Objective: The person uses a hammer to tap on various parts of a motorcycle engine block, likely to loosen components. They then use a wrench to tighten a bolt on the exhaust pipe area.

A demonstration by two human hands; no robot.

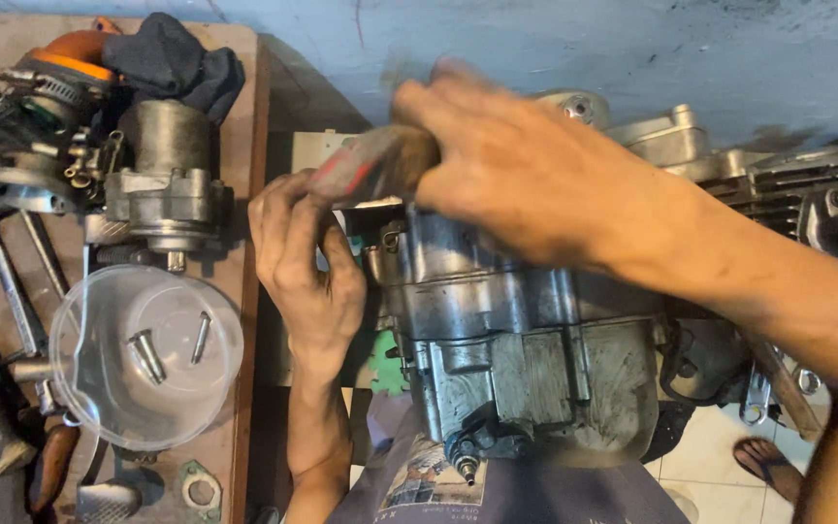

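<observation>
A grimy silver engine case (526,340) stands in the middle of the view, its finned cylinder (807,194) stretching to the right. My right hand (526,165) reaches across the top of the case and grips a tool with a red and grey handle (366,170), blurred by motion. My left hand (307,267) presses against the left side of the case, fingers curled near the handle's end. What the tool's tip touches is hidden by my right hand.
A wooden board (240,291) at left carries a clear plastic tub (147,354) with bolts, a metal cylinder part (167,180), a carburettor (36,126), a dark rag (177,58), wrenches (12,301) and a gasket (201,490). A sandalled foot (768,466) rests on floor tiles at lower right.
</observation>
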